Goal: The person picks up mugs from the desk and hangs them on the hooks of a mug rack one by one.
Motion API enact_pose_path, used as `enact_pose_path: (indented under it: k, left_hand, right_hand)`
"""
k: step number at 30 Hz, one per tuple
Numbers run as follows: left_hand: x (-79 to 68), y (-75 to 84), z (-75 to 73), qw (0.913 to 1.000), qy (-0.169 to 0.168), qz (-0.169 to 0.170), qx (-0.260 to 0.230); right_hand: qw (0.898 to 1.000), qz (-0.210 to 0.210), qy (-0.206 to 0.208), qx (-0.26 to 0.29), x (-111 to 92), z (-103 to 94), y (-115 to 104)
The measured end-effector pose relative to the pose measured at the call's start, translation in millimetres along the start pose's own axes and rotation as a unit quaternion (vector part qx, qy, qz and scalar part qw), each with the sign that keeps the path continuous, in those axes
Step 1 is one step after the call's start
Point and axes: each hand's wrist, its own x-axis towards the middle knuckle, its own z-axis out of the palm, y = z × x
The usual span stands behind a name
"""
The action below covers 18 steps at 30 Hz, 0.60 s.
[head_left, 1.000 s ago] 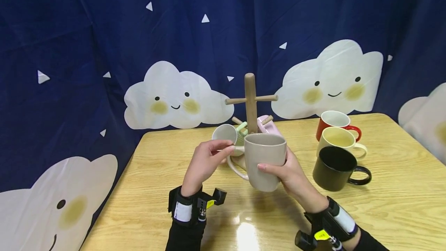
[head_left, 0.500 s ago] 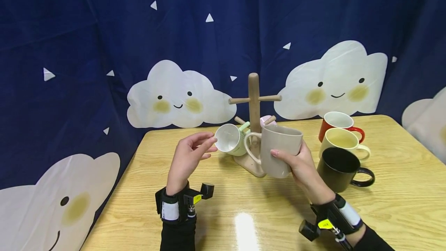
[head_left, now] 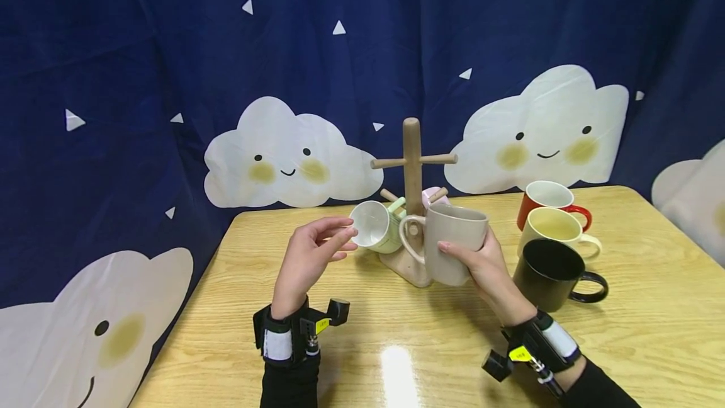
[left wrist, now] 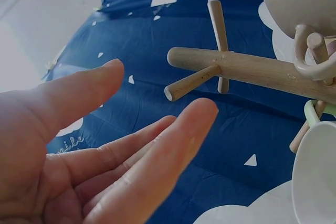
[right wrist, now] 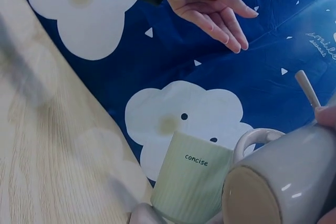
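My right hand (head_left: 481, 269) grips a beige-grey mug (head_left: 455, 241) by its side, thumb across the front. The mug is slightly tilted, its handle (head_left: 412, 241) turned left toward the wooden mug tree (head_left: 412, 172). In the left wrist view, the end of a peg (left wrist: 316, 41) shows inside the handle loop. A pale green mug (head_left: 387, 232) hangs by its handle at the tree's left, white inside facing out. My left hand (head_left: 311, 257) is just left of this green mug, holding nothing, with fingers loosely bent and thumb apart from them.
Behind the beige-grey mug, a pink mug (head_left: 432, 194) is mostly hidden. At the right of the wooden table (head_left: 238, 332) stand a red mug (head_left: 546, 197), a cream mug (head_left: 549, 225) and a black mug (head_left: 546, 276). Two upper pegs carry nothing. A blue cloud-print curtain (head_left: 317, 68) hangs behind.
My left hand has drawn back leftward from the beige-grey mug's handle. My right hand has moved the mug rightward and slightly up in the view, close against the tree; little differs in the last half second.
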Motion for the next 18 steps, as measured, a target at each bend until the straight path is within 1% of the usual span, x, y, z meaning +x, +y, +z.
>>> enact_pose_path:
  k: [2, 5, 8, 9, 10, 12, 13, 15, 16, 18]
  left_hand:
    - [0.0, 0.3, 0.4, 1.0000, -0.003, -0.002, 0.003]
    - [0.2, 0.4, 0.9, 0.9999, -0.011, -0.002, 0.007]
    - [0.4, 0.5, 1.2, 0.9998, -0.018, -0.002, 0.008]
    - [0.4, 0.5, 1.1, 0.9998, -0.019, -0.002, 0.007]
    - [0.4, 0.5, 1.0, 0.9998, -0.020, -0.003, 0.007]
    - [0.4, 0.6, 0.8, 0.9997, -0.022, -0.003, 0.008]
    - [0.2, 0.8, 0.7, 0.9997, -0.022, -0.003, 0.009]
    - [0.2, 0.9, 0.6, 0.9997, -0.024, -0.003, 0.011]
    - [0.2, 0.9, 0.7, 0.9996, -0.025, -0.003, 0.012]
    - [0.1, 0.9, 1.0, 0.9995, -0.028, -0.003, 0.014]
  right_hand:
    - [1.000, 0.020, 0.005, -0.016, -6, 6.4, -13]
    - [0.999, 0.034, 0.012, -0.017, -7, 8.6, -19]
    - [0.999, 0.038, 0.019, -0.016, -7, 8.5, -18]
    - [0.999, 0.034, 0.020, -0.015, -6, 7.8, -16]
    - [1.000, 0.017, 0.016, -0.005, -1, 3.4, -6]
    - [1.000, 0.002, 0.019, 0.001, 1, 1.8, 0]
    - [1.000, -0.015, 0.014, 0.013, 7, -2.8, 12]
    - [0.999, -0.030, 0.013, 0.016, 10, -5.6, 19]
    - [0.999, -0.044, 0.011, 0.027, 14, -9.1, 27]
    - [0.998, -0.045, 0.024, 0.022, 13, -7.7, 26]
